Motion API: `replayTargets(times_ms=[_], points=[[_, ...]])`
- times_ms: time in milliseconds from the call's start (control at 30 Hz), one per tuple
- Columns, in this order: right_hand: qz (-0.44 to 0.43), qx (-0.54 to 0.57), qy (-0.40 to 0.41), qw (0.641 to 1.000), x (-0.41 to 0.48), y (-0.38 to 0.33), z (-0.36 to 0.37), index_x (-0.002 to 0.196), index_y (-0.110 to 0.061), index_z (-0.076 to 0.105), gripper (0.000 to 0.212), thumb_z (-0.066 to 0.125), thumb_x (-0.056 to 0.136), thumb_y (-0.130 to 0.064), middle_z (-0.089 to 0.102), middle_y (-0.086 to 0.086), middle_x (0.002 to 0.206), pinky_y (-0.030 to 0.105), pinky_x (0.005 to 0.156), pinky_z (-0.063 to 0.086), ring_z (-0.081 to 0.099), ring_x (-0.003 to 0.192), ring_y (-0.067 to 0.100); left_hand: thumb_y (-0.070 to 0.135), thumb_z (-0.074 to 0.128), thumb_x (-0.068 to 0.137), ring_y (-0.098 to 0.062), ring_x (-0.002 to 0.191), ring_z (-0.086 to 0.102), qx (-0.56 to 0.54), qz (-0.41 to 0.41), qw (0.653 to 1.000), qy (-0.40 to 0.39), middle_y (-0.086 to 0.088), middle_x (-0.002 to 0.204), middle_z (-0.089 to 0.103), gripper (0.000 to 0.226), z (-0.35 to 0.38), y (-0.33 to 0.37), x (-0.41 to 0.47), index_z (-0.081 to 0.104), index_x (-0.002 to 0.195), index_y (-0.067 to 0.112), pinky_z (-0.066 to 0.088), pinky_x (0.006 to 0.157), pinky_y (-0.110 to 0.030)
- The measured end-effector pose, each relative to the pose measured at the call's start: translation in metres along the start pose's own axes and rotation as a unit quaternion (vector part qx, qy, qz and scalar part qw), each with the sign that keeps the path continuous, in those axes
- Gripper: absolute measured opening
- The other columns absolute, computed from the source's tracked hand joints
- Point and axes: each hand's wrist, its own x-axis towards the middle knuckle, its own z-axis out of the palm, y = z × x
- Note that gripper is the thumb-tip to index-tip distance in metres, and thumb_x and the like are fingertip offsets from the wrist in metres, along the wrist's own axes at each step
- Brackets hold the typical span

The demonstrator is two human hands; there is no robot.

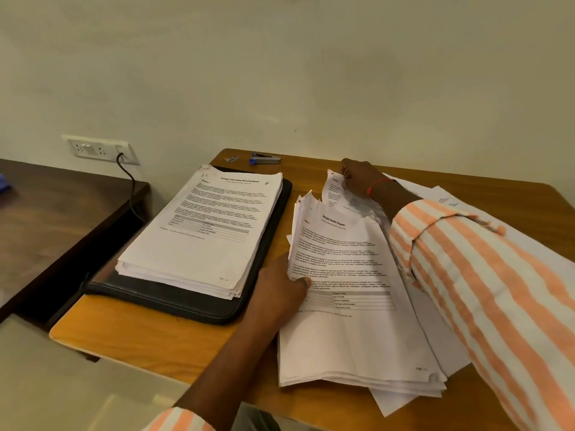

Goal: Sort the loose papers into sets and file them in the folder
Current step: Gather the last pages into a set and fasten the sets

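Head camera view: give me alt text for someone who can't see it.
A person's left hand holds the left edge of a loose pile of papers headed Sample Health Report, while the right hand pinches the top corner of a sheet behind it. A neater stack lies on a black folder beside them.

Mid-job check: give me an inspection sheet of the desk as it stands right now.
Surface: wooden desk, bare at the near left corner.
Job's things: Internship stack lies on the black folder; Health Report stack beside it; loose sheets under the right sleeve.
Clutter: stapler and a small unclear item at the far edge.
Hands: left hand grips the Health Report stack's left edge; right hand pinches a sheet by its top corner.
Cables: black cord hangs from the wall socket.
Surroundings: plain wall; dark side table on the left.
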Motion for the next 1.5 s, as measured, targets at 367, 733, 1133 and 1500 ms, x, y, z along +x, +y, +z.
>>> replayTargets(times_ms=[367,733,1133,1500], points=[[-0.042,-0.001,0.056,0.998,0.004,-0.018,-0.04,0.094,-0.03,0.058,0.017,0.069,0.087,-0.019,0.065,0.009,0.113,0.041,0.088,0.05,0.06,0.102,0.028,0.011,0.066,0.096,0.007,0.079,0.057,-0.016,0.025,1.0,0.003,0.03,0.092,0.054,0.028,0.002,-0.009,0.003,0.051,0.107,0.032,0.044,0.057,-0.001],[-0.118,-0.093,0.058,0.987,-0.018,-0.058,-0.103,0.111,-0.019,0.063,0.017,0.062,0.094,-0.018,0.068,0.006,0.112,0.036,0.089,0.043,0.059,0.105,0.029,0.01,0.067,0.093,0.001,0.089,0.062,-0.033,0.033,0.999,-0.005,0.022,0.102,0.062,0.034,0.0,-0.018,0.009,0.057,0.121,0.027,0.047,0.063,-0.002],[-0.234,-0.091,0.147,0.957,-0.112,-0.102,-0.213,0.108,-0.019,0.065,0.021,0.054,0.097,-0.006,0.069,0.004,0.104,0.033,0.079,0.049,0.062,0.093,0.023,0.004,0.077,0.084,-0.023,0.106,0.072,-0.237,0.063,0.969,-0.021,0.004,0.111,0.076,0.04,-0.02,-0.016,-0.001,0.064,0.118,0.02,0.06,0.08,-0.029],[-0.218,-0.044,0.344,0.912,-0.197,-0.11,-0.331,0.121,-0.016,0.061,0.022,0.056,0.099,-0.018,0.066,0.012,0.115,0.028,0.083,0.045,0.058,0.09,0.019,-0.01,0.064,0.089,-0.017,0.099,0.074,-0.274,0.089,0.957,-0.037,0.006,0.104,0.078,0.038,-0.019,-0.006,-0.008,0.062,0.115,0.017,0.06,0.075,-0.026]])
